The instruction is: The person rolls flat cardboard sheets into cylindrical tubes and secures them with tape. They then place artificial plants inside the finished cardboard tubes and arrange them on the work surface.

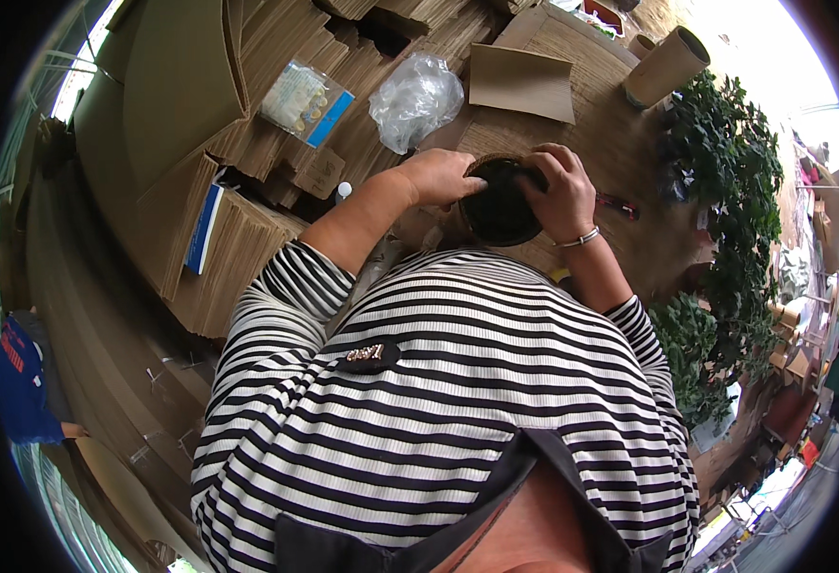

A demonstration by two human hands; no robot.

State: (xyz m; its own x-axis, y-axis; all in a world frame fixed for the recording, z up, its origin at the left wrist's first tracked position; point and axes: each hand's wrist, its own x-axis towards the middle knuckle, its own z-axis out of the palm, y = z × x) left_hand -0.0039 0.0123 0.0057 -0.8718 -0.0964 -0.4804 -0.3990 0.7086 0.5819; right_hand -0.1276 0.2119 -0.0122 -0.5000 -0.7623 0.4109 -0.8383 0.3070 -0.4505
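Note:
Close in front of my chest I hold a round container [499,208] with a dark inside and a brownish rim, which looks like a lined basket. My left hand [438,178] grips its left rim, thumb over the edge. On the right side, my right hand [562,194] is curled over the rim, with fingers reaching toward the inside. What lies deep in the container is too dark to make out. Just right of my right hand, a small red and black tool [618,205] lies on the wooden table [596,143].
A crumpled clear plastic bag [417,100], a cardboard piece [521,84] and a clear packet with a blue strip [307,103] lie beyond. Stacked cardboard [238,229] fills the left. At right stand a brown tube [669,67] and leafy green plants [730,181]. A person's blue sleeve [20,382] shows far left.

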